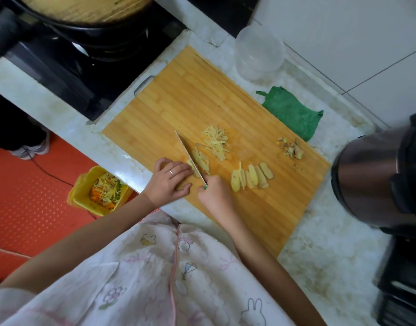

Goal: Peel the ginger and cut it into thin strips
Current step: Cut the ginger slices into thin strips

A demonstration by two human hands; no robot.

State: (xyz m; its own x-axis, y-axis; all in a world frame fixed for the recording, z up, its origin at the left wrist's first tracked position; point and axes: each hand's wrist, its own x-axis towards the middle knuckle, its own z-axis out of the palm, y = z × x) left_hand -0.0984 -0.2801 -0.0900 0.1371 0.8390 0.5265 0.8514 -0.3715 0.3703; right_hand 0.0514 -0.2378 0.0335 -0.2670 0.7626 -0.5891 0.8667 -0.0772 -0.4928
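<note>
– Ginger (249, 178) first: where does it lie?

– All on the cutting board (178, 95), in four lots. A small stack of slices (194, 171) sits under the fingertips of the left hand (169, 178), right against the knife (190, 158). Fresh-cut strips (203, 162) lie just on the other side of the blade, and a looser heap of finished strips (216, 141) lies beyond them. A fan of uncut slices (261, 171) waits to the right. Peel scraps (291, 148) sit well apart, near the board's far edge.

– And the grip?

– The right hand (214, 192) is closed round the knife handle and hides almost all of it. The left hand's fingers are bent down over the stack, pinning it, with the thumb out flat on the board.

– How will it handle?

– I judge it light, firm and fibrous, and wet on its cut faces, so thin slices may slide on each other or skid on the wood. It is best held from above, fingertips tucked back, knuckles toward the blade, pressing straight down. The stack is short, so the fingers sit close to the edge, and that is the risk.

– How far along?

– Peeling looks done, and slicing too. The cutting into strips seems about half finished.
</note>
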